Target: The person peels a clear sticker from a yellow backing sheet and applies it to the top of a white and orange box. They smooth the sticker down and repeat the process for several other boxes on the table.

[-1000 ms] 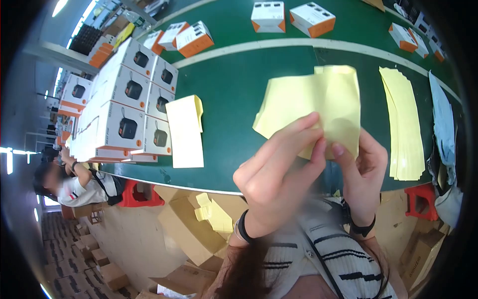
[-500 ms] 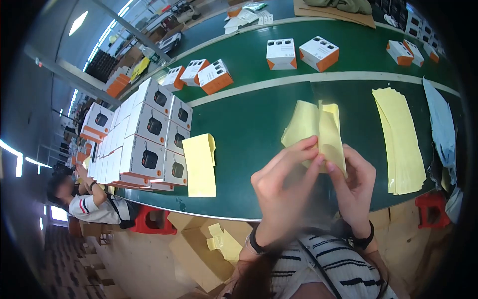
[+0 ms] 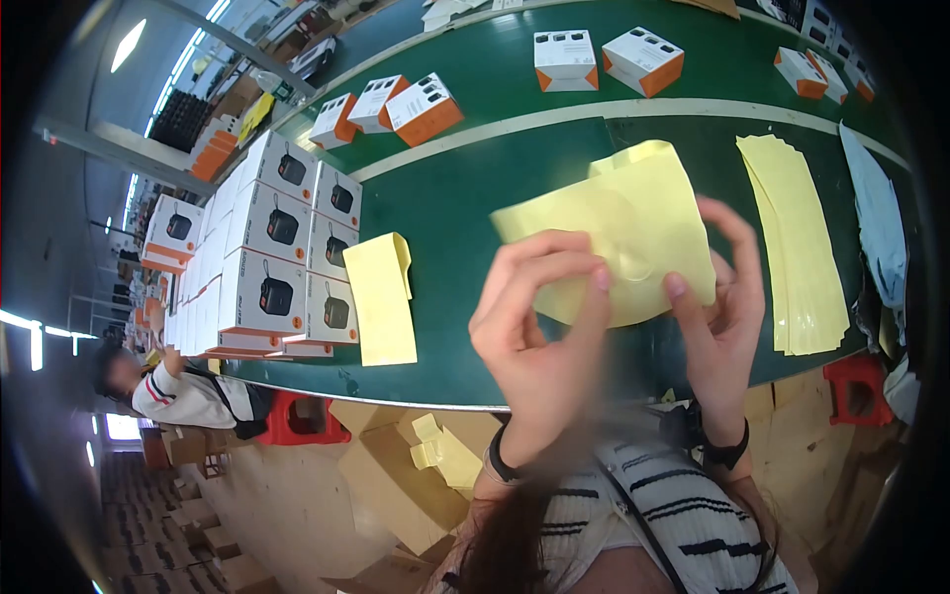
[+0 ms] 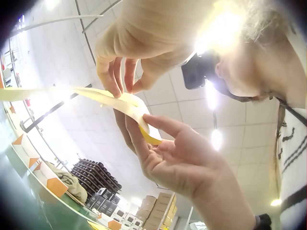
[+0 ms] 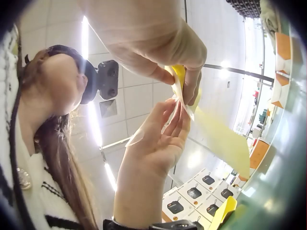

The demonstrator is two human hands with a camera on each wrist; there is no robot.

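A folded yellow sheet is held up above the green table, its broad face bowed and a folded flap standing at its top edge. The left hand pinches its lower left part between thumb and fingers. At the lower right edge, the right hand grips it, thumb in front and fingers behind. Seen from the left wrist, the sheet is nearly edge-on, with its layers slightly parted between the hands. In the right wrist view, a long yellow end hangs out beyond the fingers.
A fan of yellow sheets lies to the right, beside a bluish-grey plastic bag. Left stand stacked white speaker boxes with another folded yellow sheet before them. White-and-orange boxes sit along the back; an open carton lies below.
The sheet was folded narrower with a raised middle crease half a second ago; now it is turned broad face to the head camera. Both hands keep hold, with the left fingers shifted across it.
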